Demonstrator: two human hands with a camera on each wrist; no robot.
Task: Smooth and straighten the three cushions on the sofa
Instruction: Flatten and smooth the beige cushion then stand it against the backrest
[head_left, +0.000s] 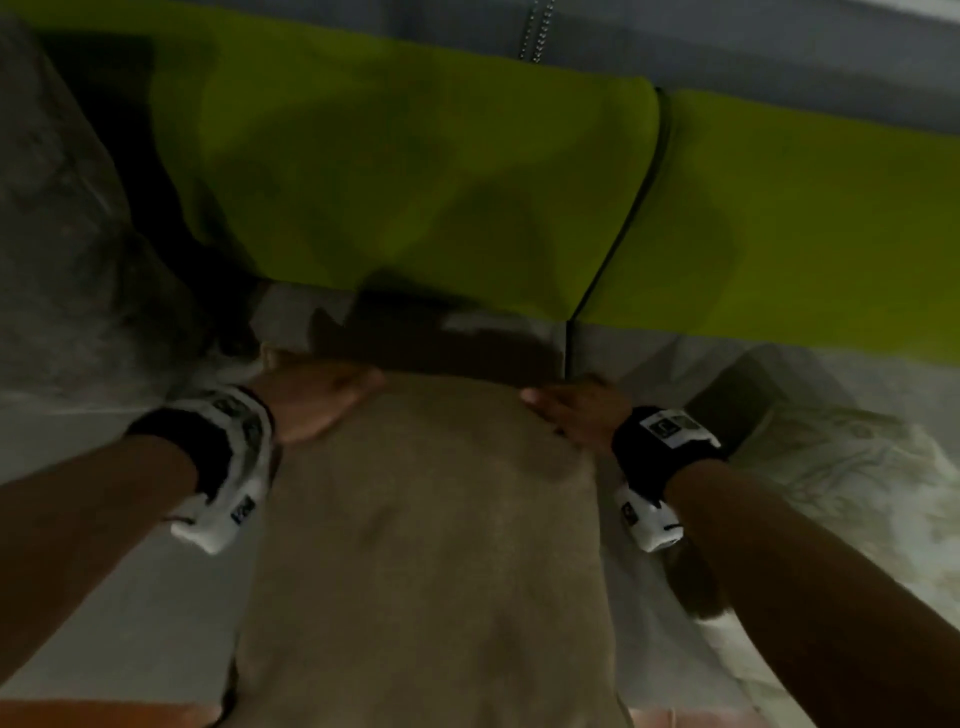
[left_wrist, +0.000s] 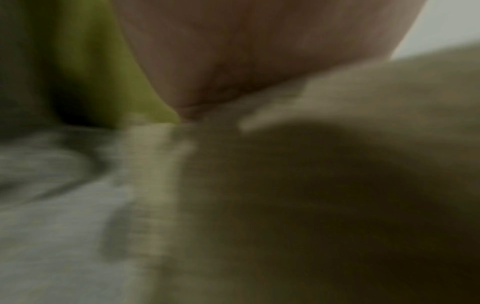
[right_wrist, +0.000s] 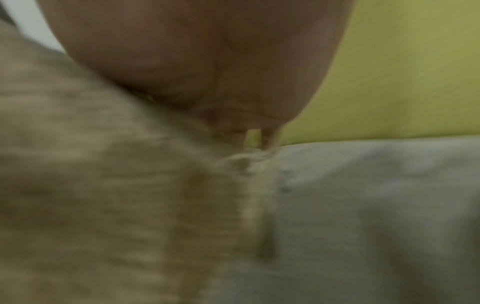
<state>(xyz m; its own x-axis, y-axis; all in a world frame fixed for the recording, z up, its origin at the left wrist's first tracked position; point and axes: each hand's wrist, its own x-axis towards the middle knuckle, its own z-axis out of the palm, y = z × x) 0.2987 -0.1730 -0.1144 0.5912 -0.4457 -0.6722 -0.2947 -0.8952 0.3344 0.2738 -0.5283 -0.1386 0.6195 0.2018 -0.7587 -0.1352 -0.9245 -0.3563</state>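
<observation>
Here both wrist views are blurred, fingers hidden. At centre frame the left hand (head_left: 317, 400) and right hand (head_left: 576, 410) rest flat, fingers straight, on the tan cushion's (head_left: 426, 545) far corners, which lies on the pale sofa seat (head_left: 130, 597) below the green back cushions (head_left: 415, 182).

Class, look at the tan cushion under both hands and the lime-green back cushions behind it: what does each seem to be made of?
Tan cushion: apparently a coarse woven fabric, matte; the right wrist view shows a ribbed, slubby texture, though blurred. Lime-green back cushions: seemingly a smoother, matte cloth with soft dents and no visible weave. Left hand and right hand press its far corners.
</observation>
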